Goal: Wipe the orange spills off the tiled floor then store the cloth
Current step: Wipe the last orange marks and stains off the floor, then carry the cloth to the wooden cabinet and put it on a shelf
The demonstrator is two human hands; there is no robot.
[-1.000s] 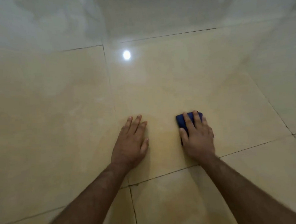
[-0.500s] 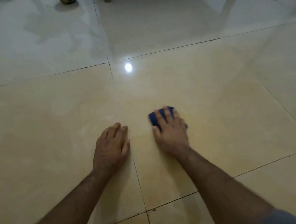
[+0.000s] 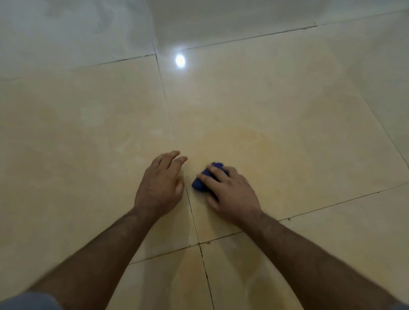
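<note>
cloth (image 3: 204,180): blue, bunched, pressed to tiled floor (image 3: 292,125) under right hand (image 3: 229,191) fingers
left hand (image 3: 161,184): fingers spread, empty
spill (image 3: 240,138): faint orange film

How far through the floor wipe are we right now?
Done: no thick orange puddle shows, only a faint orange film on the tiled floor ahead of the cloth. In hand: the right hand presses the blue cloth on the tile beside the grout line, while the left hand rests empty on the floor. Left: clearing that film, then storing the cloth; no storage spot is in view.
</note>
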